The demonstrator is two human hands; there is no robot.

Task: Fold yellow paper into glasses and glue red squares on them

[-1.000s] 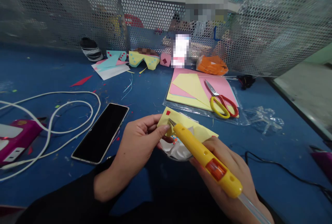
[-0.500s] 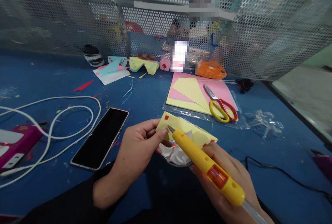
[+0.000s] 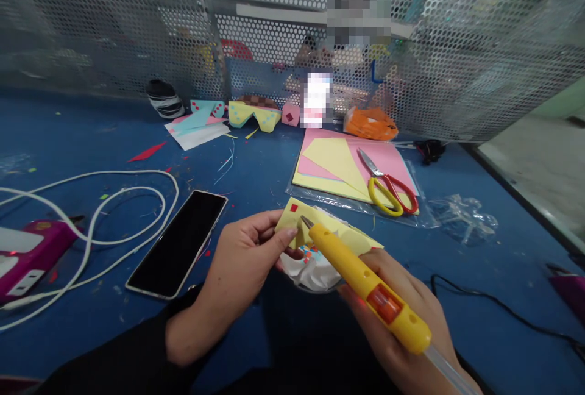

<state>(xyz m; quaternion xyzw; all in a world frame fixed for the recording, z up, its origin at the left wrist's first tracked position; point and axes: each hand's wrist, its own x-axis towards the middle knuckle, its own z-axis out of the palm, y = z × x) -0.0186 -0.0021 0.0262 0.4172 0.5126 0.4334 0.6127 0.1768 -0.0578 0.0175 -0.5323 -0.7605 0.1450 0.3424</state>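
My left hand (image 3: 244, 264) is closed, pinching the left end of a yellow paper strip (image 3: 287, 216) between thumb and fingers. A small red square shows near the strip's corner. My right hand (image 3: 402, 297) is wrapped around a yellow hot glue pen (image 3: 347, 264) with an orange button. Its pointed metal nozzle is over the strip, just right of my left thumb; whether it touches the paper I cannot tell. A translucent stick extends from the pen's rear. Below the strip is a crumpled white wrapping (image 3: 313, 273) with coloured spots, partly hidden by the pen and my hands.
Red-and-yellow scissors (image 3: 388, 188) lie on a plastic sleeve of coloured paper (image 3: 326, 163). A phone (image 3: 178, 245), white cable (image 3: 123, 191) and magenta device (image 3: 39, 255) are left. Folded paper pieces (image 3: 253, 113) and orange wrapping (image 3: 371, 124) stand by the perforated metal panel (image 3: 274, 29). Black cord (image 3: 498, 309) runs right.
The glue pen's nozzle has shifted slightly right along the yellow strip, away from my left thumb. The strip's right end looks more bent, and its red marks there are mostly covered.
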